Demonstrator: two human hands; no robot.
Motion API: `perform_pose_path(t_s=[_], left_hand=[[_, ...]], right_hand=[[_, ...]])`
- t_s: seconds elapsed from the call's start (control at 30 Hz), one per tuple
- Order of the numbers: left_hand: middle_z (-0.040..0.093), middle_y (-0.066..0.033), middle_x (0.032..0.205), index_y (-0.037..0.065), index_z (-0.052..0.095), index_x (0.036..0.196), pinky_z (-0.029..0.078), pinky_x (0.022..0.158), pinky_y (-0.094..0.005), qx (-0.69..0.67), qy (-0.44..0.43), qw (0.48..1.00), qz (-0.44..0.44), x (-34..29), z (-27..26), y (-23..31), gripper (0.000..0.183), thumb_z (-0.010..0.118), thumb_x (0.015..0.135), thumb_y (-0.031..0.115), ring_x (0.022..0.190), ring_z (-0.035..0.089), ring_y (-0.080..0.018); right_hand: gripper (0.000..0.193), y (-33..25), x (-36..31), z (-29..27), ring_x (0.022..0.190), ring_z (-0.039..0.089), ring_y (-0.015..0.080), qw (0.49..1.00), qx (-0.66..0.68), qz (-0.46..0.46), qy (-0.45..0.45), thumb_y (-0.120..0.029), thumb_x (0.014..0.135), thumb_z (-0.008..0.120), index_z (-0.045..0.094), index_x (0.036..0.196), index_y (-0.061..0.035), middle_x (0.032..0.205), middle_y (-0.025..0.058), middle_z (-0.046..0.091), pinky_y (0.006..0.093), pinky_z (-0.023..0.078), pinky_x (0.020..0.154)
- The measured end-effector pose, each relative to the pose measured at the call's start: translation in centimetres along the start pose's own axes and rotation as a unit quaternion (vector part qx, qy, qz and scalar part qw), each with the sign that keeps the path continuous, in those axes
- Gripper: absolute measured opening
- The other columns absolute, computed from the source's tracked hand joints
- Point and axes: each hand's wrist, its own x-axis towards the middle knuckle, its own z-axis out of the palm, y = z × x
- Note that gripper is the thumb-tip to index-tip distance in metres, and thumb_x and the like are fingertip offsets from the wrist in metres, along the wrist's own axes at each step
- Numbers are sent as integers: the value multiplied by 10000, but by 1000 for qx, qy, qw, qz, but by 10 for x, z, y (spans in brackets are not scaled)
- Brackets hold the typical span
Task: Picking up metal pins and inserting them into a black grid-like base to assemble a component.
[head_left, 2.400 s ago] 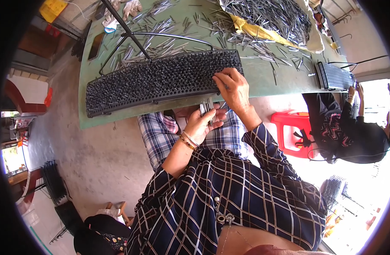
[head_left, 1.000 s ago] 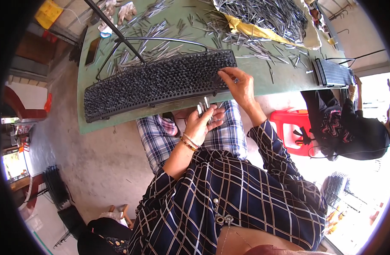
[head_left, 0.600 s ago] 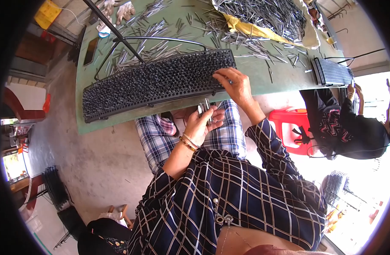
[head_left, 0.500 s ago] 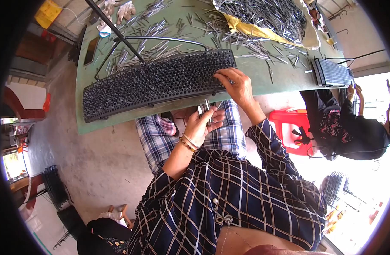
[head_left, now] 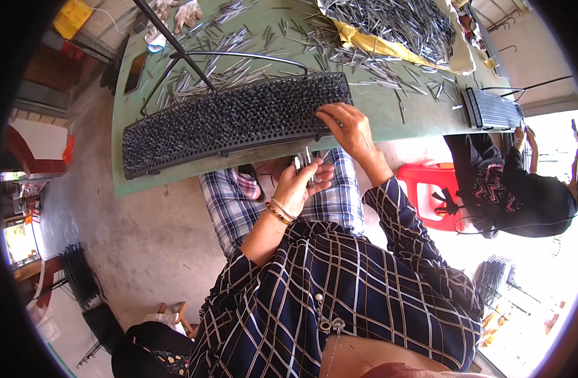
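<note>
A long black rack (head_left: 232,123) full of small round holes lies along the near edge of the green table (head_left: 421,120). Short metal rods fill most of its holes. My left hand (head_left: 301,183) is just below the rack's front edge, palm up, with a few shiny metal rods (head_left: 308,155) held between thumb and fingers. My right hand (head_left: 353,131) is at the rack's right end, thumb and fingertips pinched together against the holes. What the pinch holds is too small to make out.
Loose rods (head_left: 226,47) lie scattered across the table, with a heaped sack of them (head_left: 390,28) at the back. A thin black pole (head_left: 169,38) rises above the rack. To the right, another person (head_left: 522,189) works at a second rack (head_left: 494,108), near a red stool (head_left: 427,195).
My right hand has dipped very slightly at the rack's right end, still pinched. My left hand keeps its place with the metal rods.
</note>
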Motion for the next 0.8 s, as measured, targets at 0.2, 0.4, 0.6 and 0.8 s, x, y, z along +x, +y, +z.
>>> perform_pose_path(t_s=[0.2, 0.4, 0.6, 0.8], left_hand=[[625, -165, 1019, 15, 528, 1070, 552, 756, -318, 0, 0, 1000, 0, 0, -1, -2, 213, 533, 915, 162, 880, 634, -197], [625, -167, 1018, 16, 512, 1071, 550, 753, -323, 2, -8, 1000, -2, 2, -1, -5, 211, 521, 924, 167, 891, 635, -206], [620, -171, 1029, 11, 508, 1083, 549, 758, -315, 3, -24, 1000, 1, 1, -1, -4, 212, 500, 932, 159, 907, 632, -209], [603, -166, 1066, -2, 482, 1162, 541, 802, -343, -6, -63, 998, 23, 1, 2, 5, 265, 466, 944, 148, 952, 619, -230]], right_hand=[[137, -5, -4, 2, 759, 619, 295, 992, 50, 117, -8, -95, 781, 661, 651, 907, -41, 841, 100, 638, 360, 500, 661], [129, -3, -6, 1, 755, 618, 293, 999, 29, -7, -21, -76, 785, 651, 659, 909, -43, 871, 103, 631, 344, 505, 667], [129, -10, -6, 2, 741, 624, 252, 997, 46, 54, 32, -83, 792, 655, 670, 914, -42, 852, 94, 630, 307, 501, 631], [223, -27, -21, -17, 672, 582, 87, 904, 268, 293, -162, -165, 822, 682, 652, 937, 24, 744, 52, 645, 247, 480, 579]])
